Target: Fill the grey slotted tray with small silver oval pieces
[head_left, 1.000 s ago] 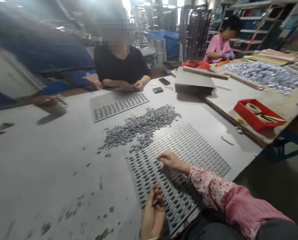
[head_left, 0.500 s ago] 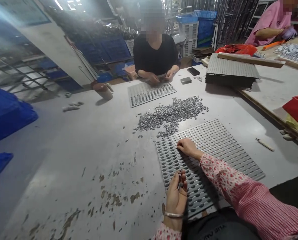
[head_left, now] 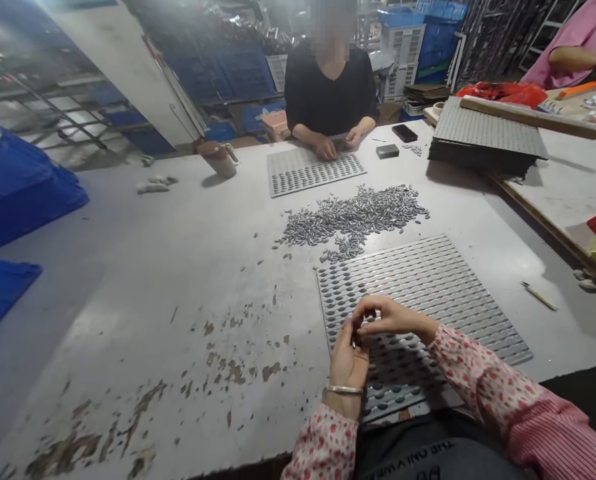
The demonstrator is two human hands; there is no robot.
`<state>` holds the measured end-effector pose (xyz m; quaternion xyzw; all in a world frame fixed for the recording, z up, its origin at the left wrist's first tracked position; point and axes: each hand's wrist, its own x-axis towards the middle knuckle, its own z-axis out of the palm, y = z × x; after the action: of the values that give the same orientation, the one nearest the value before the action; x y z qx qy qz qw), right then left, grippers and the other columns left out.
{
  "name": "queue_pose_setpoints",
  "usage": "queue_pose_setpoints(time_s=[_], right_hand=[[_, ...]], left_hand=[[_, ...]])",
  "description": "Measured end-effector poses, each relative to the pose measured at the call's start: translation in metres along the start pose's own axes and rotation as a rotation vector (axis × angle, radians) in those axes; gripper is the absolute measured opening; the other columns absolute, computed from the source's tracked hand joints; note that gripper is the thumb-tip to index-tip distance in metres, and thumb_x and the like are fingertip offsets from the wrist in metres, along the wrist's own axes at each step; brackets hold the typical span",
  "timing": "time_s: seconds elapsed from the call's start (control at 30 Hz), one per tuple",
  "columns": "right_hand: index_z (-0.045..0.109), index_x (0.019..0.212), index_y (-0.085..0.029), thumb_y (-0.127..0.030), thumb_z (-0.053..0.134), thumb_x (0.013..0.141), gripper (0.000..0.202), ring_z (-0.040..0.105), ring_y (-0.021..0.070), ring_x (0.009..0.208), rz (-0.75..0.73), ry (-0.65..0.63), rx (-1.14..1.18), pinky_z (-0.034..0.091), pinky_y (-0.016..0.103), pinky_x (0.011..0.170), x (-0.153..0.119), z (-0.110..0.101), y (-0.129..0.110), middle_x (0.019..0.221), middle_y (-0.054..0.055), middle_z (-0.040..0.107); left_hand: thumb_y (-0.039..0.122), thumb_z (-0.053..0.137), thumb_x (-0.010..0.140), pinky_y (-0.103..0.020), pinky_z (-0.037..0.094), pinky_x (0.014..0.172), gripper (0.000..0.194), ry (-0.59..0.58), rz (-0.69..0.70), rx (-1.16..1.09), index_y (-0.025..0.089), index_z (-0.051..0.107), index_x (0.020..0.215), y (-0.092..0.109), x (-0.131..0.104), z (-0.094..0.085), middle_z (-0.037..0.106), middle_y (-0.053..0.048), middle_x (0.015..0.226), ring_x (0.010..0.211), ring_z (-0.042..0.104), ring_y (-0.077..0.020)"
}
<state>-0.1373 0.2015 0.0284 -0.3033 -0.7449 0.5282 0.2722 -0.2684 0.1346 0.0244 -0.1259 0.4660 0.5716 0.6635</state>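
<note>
My left hand (head_left: 349, 360), with a bangle at the wrist, is cupped around a few small metal pieces above the left part of a grey slotted board (head_left: 458, 293). The fingers of my right hand (head_left: 385, 316) reach into the left palm, bent towards the thumb; whether a piece sits between them is hidden. Dark oval pieces (head_left: 336, 293) fill slots along the board's left side, while bare ridged rows run across its right side. Just beyond the board lies a heap of small silvery oval metal pieces (head_left: 358, 213).
Across the table a person (head_left: 331, 87) works at another slotted board (head_left: 288, 175). A brown mug (head_left: 219, 160) stands at the far left. Stacked boards (head_left: 488, 137), a phone (head_left: 405, 133) and a grey block (head_left: 387, 151) lie at the far right. Tweezers (head_left: 539, 295) rest right of my board.
My right hand has moved from the board's upper left slots back towards me, meeting my left hand. The view has shifted a little, and the left hand stays cupped.
</note>
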Motion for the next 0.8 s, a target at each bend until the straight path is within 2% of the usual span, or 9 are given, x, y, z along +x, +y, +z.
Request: queue_pose_setpoints(time_s=[0.07, 0.17, 0.27, 0.37, 0.53, 0.67, 0.73, 0.8], right_hand=[[0.065, 0.088, -0.017, -0.033, 0.064, 0.076, 0.020, 0.057, 0.0144, 0.076, -0.017, 0.034, 0.024, 0.044, 0.024, 0.067, -0.004, 0.005, -0.003, 0.080, 0.003, 0.064], [0.064, 0.082, -0.016, -0.034, 0.060, 0.079, 0.019, 0.055, 0.0125, 0.069, 0.038, 0.141, 0.029, 0.044, 0.023, 0.063, -0.002, 0.008, 0.001, 0.074, 0.003, 0.061], [0.063, 0.084, -0.014, -0.037, 0.062, 0.078, 0.023, 0.052, 0.0105, 0.064, 0.074, 0.114, 0.096, 0.043, 0.022, 0.060, 0.002, 0.008, 0.005, 0.071, 0.001, 0.059], [0.062, 0.085, -0.014, -0.040, 0.063, 0.077, 0.028, 0.053, 0.0103, 0.066, 0.103, 0.061, 0.212, 0.044, 0.021, 0.061, 0.002, 0.009, 0.005, 0.072, 0.001, 0.059], [0.061, 0.088, -0.015, -0.041, 0.068, 0.072, 0.031, 0.055, 0.0111, 0.065, 0.108, 0.079, 0.218, 0.045, 0.022, 0.061, 0.004, 0.013, 0.013, 0.071, 0.000, 0.060], [0.063, 0.084, -0.016, -0.041, 0.060, 0.077, 0.026, 0.057, 0.0128, 0.067, 0.156, 0.294, 0.117, 0.045, 0.024, 0.062, 0.018, -0.002, 0.037, 0.074, 0.002, 0.063], [0.063, 0.080, -0.015, -0.037, 0.059, 0.077, 0.023, 0.055, 0.0122, 0.064, 0.221, 0.417, -0.016, 0.043, 0.023, 0.060, 0.029, -0.013, 0.052, 0.070, 0.002, 0.063], [0.064, 0.078, -0.015, -0.032, 0.059, 0.077, 0.018, 0.054, 0.0114, 0.061, 0.294, 0.457, -0.201, 0.040, 0.022, 0.058, 0.039, -0.023, 0.064, 0.068, 0.001, 0.063]], left_hand=[[0.013, 0.054, 0.082, -0.012, 0.044, 0.041, 0.008, -0.042, -0.022, -0.015, 0.012, 0.060, 0.077, -0.001, 0.001, 0.002, 0.061, -0.002, 0.073, 0.052, 0.055, -0.0044], [0.013, 0.054, 0.083, -0.012, 0.043, 0.040, 0.009, -0.103, -0.071, -0.017, 0.012, 0.059, 0.075, 0.000, 0.001, 0.002, 0.055, 0.001, 0.064, 0.048, 0.050, -0.0030], [0.013, 0.053, 0.083, -0.012, 0.043, 0.041, 0.010, -0.133, -0.081, -0.012, 0.012, 0.059, 0.075, 0.002, 0.000, 0.001, 0.052, 0.002, 0.061, 0.047, 0.048, -0.0027], [0.013, 0.055, 0.082, -0.013, 0.043, 0.041, 0.007, -0.150, -0.060, 0.005, 0.011, 0.060, 0.078, 0.003, 0.000, 0.001, 0.055, 0.001, 0.063, 0.047, 0.049, -0.0032], [0.009, 0.054, 0.081, -0.016, 0.051, 0.049, 0.008, -0.119, 0.039, 0.032, 0.011, 0.062, 0.082, 0.003, 0.000, -0.001, 0.063, -0.002, 0.072, 0.057, 0.059, -0.0073], [0.004, 0.044, 0.085, -0.025, 0.056, 0.071, 0.018, -0.145, 0.018, 0.015, 0.007, 0.061, 0.088, 0.009, -0.005, 0.002, 0.066, -0.014, 0.094, 0.086, 0.065, -0.0169], [0.002, 0.041, 0.085, -0.021, 0.056, 0.066, 0.020, -0.121, -0.037, 0.031, 0.006, 0.060, 0.089, 0.011, -0.009, 0.005, 0.065, -0.015, 0.091, 0.081, 0.065, -0.0146], [0.004, 0.042, 0.086, -0.015, 0.052, 0.051, 0.019, -0.096, -0.093, 0.054, 0.007, 0.060, 0.089, 0.012, -0.012, 0.005, 0.064, -0.009, 0.079, 0.062, 0.062, -0.0083]])
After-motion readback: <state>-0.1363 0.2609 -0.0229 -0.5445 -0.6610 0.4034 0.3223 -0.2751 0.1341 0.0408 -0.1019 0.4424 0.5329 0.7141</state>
